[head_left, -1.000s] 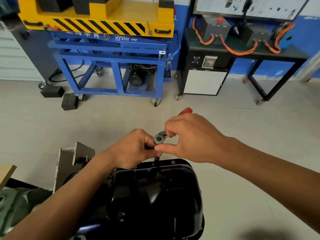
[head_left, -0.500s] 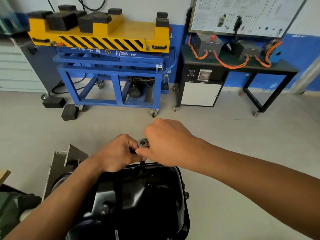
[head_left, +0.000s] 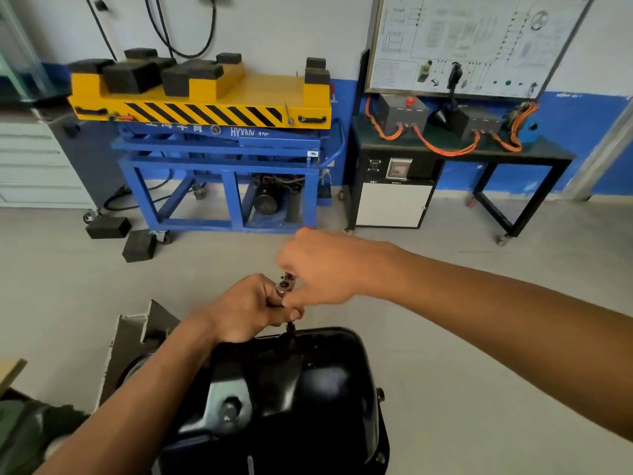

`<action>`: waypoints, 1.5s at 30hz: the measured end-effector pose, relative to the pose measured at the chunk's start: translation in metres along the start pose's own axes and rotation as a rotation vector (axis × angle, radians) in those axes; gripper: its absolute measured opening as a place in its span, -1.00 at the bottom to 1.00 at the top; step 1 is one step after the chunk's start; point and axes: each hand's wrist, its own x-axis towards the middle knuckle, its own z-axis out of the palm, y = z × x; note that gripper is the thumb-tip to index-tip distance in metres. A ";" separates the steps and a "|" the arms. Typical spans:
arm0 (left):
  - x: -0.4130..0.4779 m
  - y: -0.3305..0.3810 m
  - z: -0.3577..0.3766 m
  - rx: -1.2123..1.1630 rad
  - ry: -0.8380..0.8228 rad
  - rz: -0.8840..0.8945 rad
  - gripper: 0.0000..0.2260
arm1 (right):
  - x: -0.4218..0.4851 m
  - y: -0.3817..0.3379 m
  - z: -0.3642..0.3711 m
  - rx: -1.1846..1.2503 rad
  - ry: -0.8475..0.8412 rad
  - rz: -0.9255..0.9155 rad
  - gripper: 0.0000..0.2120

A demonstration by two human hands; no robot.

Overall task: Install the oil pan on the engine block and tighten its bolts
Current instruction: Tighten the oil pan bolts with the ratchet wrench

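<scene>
Pan [head_left: 308, 389] sits at 6 o'clock, sump up, seemingly seated on the block (hidden beneath, can't confirm); ratchet [head_left: 285, 285] stands over the pan's 12 o'clock rim, its shaft [head_left: 290, 329] dropping to the flange. L hand [head_left: 246, 310] has its fingers curled tight round the top of the shaft, just under the head; R hand [head_left: 325, 265] is curled over the ratchet, thumb tucked by the head, handle mostly covered. Judging by looks: pan is glossy pressed steel, stiff overall but thin at the flange, prob. slick; best held by the rim, not the sump. Ratchet is rigid; steady the head, pull at the handle end; small bolts likely strip if forced.
</scene>
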 end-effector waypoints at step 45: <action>0.008 -0.011 0.004 0.022 0.039 -0.012 -0.94 | 0.012 -0.016 0.001 -0.194 -0.100 0.068 -0.67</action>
